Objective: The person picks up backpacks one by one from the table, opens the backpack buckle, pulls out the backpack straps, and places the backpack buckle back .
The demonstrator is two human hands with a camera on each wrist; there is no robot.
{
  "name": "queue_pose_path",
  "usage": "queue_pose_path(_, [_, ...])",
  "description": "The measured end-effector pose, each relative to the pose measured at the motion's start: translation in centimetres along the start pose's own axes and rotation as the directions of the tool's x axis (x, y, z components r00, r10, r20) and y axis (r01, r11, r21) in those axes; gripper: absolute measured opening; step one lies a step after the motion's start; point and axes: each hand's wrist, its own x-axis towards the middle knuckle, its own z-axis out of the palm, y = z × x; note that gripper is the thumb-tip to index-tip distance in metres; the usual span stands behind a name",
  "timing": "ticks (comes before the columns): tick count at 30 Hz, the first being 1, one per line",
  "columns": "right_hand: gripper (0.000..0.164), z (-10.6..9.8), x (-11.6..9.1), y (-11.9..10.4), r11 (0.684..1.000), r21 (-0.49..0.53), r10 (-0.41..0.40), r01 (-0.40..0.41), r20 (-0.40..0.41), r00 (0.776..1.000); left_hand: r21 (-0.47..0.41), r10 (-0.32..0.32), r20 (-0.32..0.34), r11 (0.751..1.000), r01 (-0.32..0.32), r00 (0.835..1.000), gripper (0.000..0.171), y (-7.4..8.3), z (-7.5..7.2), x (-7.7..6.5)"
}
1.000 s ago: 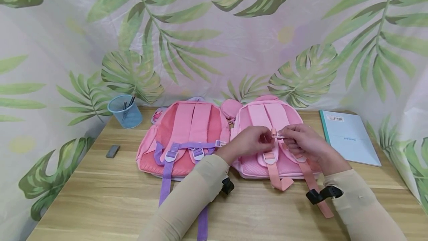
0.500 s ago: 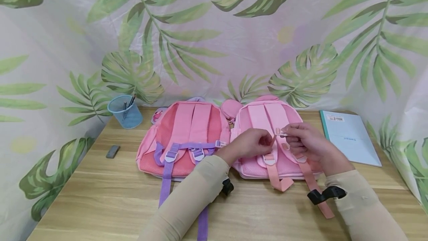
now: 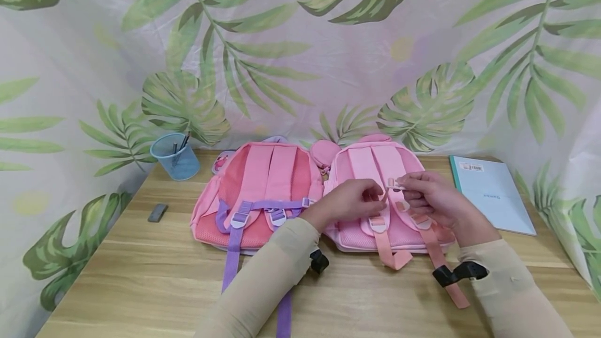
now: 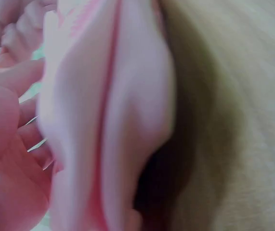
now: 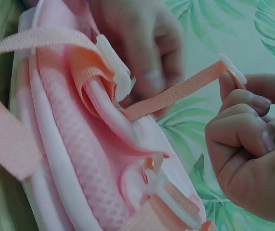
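A pale pink backpack [image 3: 363, 163] lies with its shoulder straps facing up. My right hand [image 3: 432, 198] pinches a small white plastic buckle [image 5: 231, 68] between thumb and forefinger, its other fingers curled. From that buckle a narrow orange strap [image 5: 176, 96] runs taut down to the backpack. Beside this strap is my left hand [image 3: 349, 201], fingers bent, their tips close to the webbing; whether they grip it is not clear. In the left wrist view the bag's pink side [image 4: 89, 110] covers part of the left hand [image 4: 12, 183]. Loose orange webbing ends [image 3: 386, 249] hang below white adjusters [image 3: 377, 222].
Left of it lies a second pink backpack [image 3: 255, 171] with purple straps [image 3: 231, 260]. A blue pen cup [image 3: 176, 158] and a grey eraser-like block [image 3: 157, 213] stand further left. At right rests a light blue notebook [image 3: 493, 192]. A round pink pouch [image 3: 324, 153] sits behind the bags.
My right hand has shifted slightly to the right with the white buckle, and the gap between the two hands has widened a little. The left hand has barely moved.
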Motion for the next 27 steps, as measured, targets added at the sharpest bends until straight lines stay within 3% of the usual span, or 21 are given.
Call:
queue_pose_path(5, [0.027, 0.0, -0.1, 0.0, 0.995, -0.091, 0.030, -0.033, -0.035, 0.999, -0.071, 0.097, -0.082, 0.992, -0.103, 0.992, 0.037, 0.3, -0.6, 0.0])
queue_pose_path(11, [0.026, -0.2, -0.1, 0.3, 0.996, -0.090, 0.019, -0.020, -0.005, 1.000, -0.067, 0.197, -0.156, 0.975, -0.210, 0.968, 0.023, 0.9, -0.7, 0.1])
queue_pose_path(20, [0.025, -1.1, -0.7, 1.0, 0.994, 0.101, 0.044, -0.047, 0.030, 0.999, -0.067, 0.162, -0.219, 0.981, -0.180, 0.962, 0.020, 0.9, -0.9, -0.3])
queue_pose_path(27, [0.026, -1.3, -0.4, 1.7, 0.989, 0.149, 0.000, -0.011, 0.078, 0.997, -0.080, 0.166, -0.220, 0.979, -0.187, 0.961, 0.021, 0.8, -0.8, -0.1])
